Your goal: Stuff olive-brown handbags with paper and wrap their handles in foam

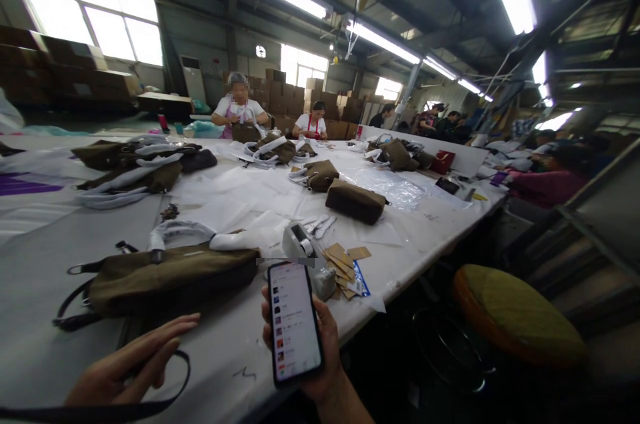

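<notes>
A black phone (295,324) with a lit list on its screen is held upright in my right hand (327,357), fingers wrapped round its sides. My left hand (137,361) hovers at the lower left with its fingers stretched out, nothing in its grasp. A dark strap (183,381) curves beside and below it. Just beyond the left hand lies an olive bag (175,277) with wrapped handles. Behind the phone are a grey tape dispenser (299,241) and a pile of tan cards (343,264).
More olive bags (355,201) and white wrapping lie across the long white table (425,244). A round yellow stool (520,314) stands at the right. Several people work around the tables. Cardboard boxes (75,71) are stacked along the back.
</notes>
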Action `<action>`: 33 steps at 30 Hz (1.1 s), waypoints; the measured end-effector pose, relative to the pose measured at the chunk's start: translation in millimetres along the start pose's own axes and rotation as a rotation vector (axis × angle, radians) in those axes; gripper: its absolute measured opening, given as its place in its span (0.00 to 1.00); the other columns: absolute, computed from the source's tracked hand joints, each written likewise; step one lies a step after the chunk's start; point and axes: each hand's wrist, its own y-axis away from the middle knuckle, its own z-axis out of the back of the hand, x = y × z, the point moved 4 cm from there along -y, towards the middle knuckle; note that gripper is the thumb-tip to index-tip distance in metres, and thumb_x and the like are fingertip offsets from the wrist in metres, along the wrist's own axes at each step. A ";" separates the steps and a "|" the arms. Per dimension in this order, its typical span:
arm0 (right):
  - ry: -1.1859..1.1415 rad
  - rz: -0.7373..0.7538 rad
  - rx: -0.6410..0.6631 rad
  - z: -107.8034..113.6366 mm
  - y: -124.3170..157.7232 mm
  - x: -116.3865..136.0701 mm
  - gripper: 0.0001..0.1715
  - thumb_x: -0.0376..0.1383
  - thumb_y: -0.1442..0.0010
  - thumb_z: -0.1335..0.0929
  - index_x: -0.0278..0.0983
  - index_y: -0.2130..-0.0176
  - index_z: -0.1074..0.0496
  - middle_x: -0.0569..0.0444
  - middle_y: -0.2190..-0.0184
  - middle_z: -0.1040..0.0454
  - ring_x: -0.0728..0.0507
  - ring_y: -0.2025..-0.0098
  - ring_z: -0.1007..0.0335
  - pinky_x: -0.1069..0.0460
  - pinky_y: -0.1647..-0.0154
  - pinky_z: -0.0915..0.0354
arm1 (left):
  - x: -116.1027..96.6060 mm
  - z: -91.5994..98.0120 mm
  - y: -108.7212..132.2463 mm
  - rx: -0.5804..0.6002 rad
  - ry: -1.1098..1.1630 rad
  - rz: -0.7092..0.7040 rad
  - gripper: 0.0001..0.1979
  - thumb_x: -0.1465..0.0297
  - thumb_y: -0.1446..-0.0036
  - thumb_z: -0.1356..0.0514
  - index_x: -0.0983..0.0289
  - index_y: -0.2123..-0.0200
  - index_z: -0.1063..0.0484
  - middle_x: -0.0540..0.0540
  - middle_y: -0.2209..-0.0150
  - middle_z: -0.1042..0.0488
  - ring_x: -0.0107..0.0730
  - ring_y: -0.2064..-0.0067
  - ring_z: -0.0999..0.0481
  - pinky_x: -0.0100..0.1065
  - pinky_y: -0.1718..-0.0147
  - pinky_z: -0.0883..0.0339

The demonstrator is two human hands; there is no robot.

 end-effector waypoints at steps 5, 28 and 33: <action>0.016 -0.020 -0.019 -3.1 1.1 -2.3 0.46 0.50 0.41 0.30 0.29 0.33 0.39 0.42 0.34 0.33 0.41 0.39 0.31 0.47 0.38 0.37 | -27.3 -7.6 -9.7 0.143 0.117 -0.047 0.13 0.52 0.43 0.34 0.44 0.55 0.17 0.40 0.54 0.16 0.38 0.55 0.15 0.29 0.56 0.22; 0.003 -0.072 -0.081 -9.1 0.6 -19.1 0.40 0.49 0.37 0.33 0.28 0.35 0.36 0.41 0.40 0.27 0.40 0.43 0.28 0.47 0.42 0.34 | -114.8 -27.0 -33.3 0.506 0.188 -0.347 0.12 0.68 0.29 0.45 0.61 0.62 0.23 0.58 0.41 0.23 0.39 0.44 0.20 0.28 0.47 0.26; 0.028 -0.075 -0.096 -12.1 -2.9 -19.1 0.40 0.49 0.38 0.33 0.26 0.36 0.35 0.41 0.40 0.27 0.43 0.47 0.27 0.49 0.44 0.33 | -122.9 -33.0 -16.5 0.671 0.176 -0.420 0.10 0.70 0.30 0.45 0.60 0.60 0.24 0.59 0.41 0.23 0.37 0.48 0.18 0.26 0.51 0.26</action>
